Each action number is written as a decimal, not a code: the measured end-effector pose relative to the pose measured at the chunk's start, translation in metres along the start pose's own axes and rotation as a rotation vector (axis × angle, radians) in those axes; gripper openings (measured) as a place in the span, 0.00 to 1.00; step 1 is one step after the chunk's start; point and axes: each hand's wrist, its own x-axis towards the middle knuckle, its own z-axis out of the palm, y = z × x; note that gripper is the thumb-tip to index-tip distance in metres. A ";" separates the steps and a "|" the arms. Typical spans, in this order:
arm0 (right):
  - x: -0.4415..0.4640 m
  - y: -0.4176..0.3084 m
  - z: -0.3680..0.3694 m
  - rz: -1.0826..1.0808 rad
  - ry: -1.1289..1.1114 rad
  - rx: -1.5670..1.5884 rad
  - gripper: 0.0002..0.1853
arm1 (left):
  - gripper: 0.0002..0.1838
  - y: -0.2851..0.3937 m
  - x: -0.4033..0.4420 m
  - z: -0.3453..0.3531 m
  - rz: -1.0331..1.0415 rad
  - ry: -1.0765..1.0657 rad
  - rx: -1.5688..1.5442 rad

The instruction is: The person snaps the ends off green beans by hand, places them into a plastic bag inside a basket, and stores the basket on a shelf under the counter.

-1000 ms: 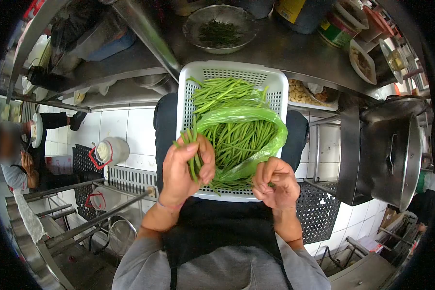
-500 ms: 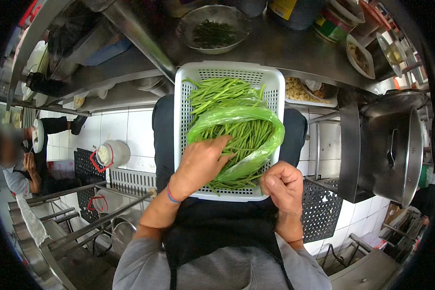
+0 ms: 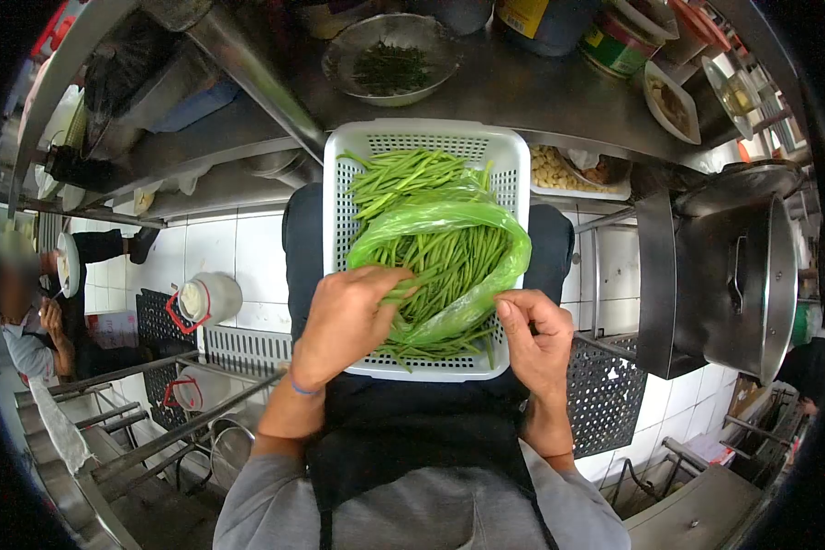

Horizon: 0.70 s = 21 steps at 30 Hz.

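Observation:
A white plastic basket [image 3: 337,165] rests on my lap, with long green beans [image 3: 408,179] heaped at its far end. On top of them lies an open, light-green plastic bag [image 3: 385,223] full of more green beans. My left hand [image 3: 350,316] is at the bag's near left side, its fingers curled round some of the beans. At the basket's near right corner, my right hand [image 3: 536,337] is closed with thumb and fingertips pinched together. Whatever those fingertips may hold is too small to make out.
A metal counter [image 3: 541,110] ahead bears a bowl of dark greens [image 3: 391,69] and several containers. To the right stands a large metal pot [image 3: 752,275]. A white bucket [image 3: 220,298] is on the floor at left, where another person [image 3: 41,339] sits holding a plate.
My left hand has drawn back left out of the bag and now has beans in its fingers. My right hand stays pinched at the basket's corner, slightly higher.

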 end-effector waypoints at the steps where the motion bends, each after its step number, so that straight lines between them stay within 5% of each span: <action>1: 0.002 -0.004 0.002 -0.040 -0.019 -0.051 0.07 | 0.12 0.000 -0.004 -0.006 -0.008 0.007 -0.040; 11: 0.013 -0.001 0.014 -0.341 -0.277 -0.244 0.21 | 0.09 0.008 -0.024 -0.020 0.013 -0.001 -0.239; 14: 0.008 -0.018 0.018 -0.184 -0.173 -0.182 0.18 | 0.09 0.006 -0.026 -0.018 -0.013 -0.009 -0.272; 21: 0.012 -0.007 0.023 -0.370 -0.255 -0.251 0.09 | 0.09 -0.001 -0.021 -0.016 -0.014 -0.025 -0.303</action>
